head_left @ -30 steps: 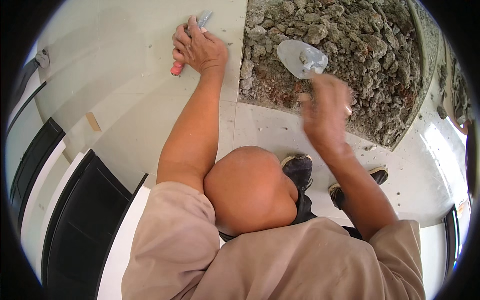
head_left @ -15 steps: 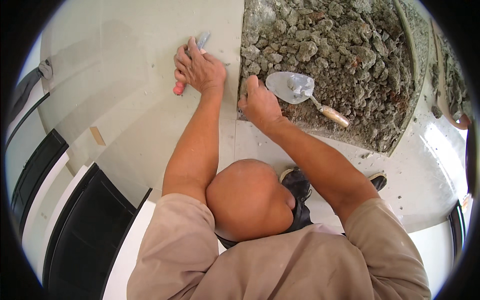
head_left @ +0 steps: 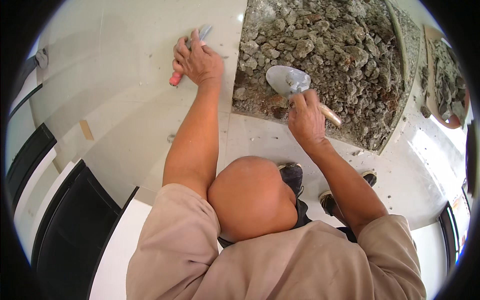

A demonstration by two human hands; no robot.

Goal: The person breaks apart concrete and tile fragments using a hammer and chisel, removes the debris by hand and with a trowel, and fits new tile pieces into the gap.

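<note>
My left hand (head_left: 199, 61) rests on the pale tiled floor (head_left: 145, 65), closed round a hand tool with a red handle (head_left: 175, 79) and a flat grey metal blade (head_left: 205, 32). Over the rubble, my right hand (head_left: 307, 120) has its fingers curled at the neck of a trowel. The trowel's (head_left: 287, 80) rounded metal blade lies on the rubble with a small lump on it. Its wooden handle (head_left: 331, 115) sticks out to the right of my hand. Grey-brown broken rubble (head_left: 345, 55) fills a straight-edged patch of the floor.
A curved strip (head_left: 397, 40) runs along the rubble's right side. Farther right stands a rounded container (head_left: 452, 122) with grey chunks. Black shoes (head_left: 291, 177) are near my bent knee (head_left: 252, 197). Black panels (head_left: 75, 235) stand at the left, near a small tan piece (head_left: 86, 130).
My right hand has moved right, from the rubble's left edge to the trowel's neck. My left hand keeps hold of the red-handled tool. The view has shifted slightly.
</note>
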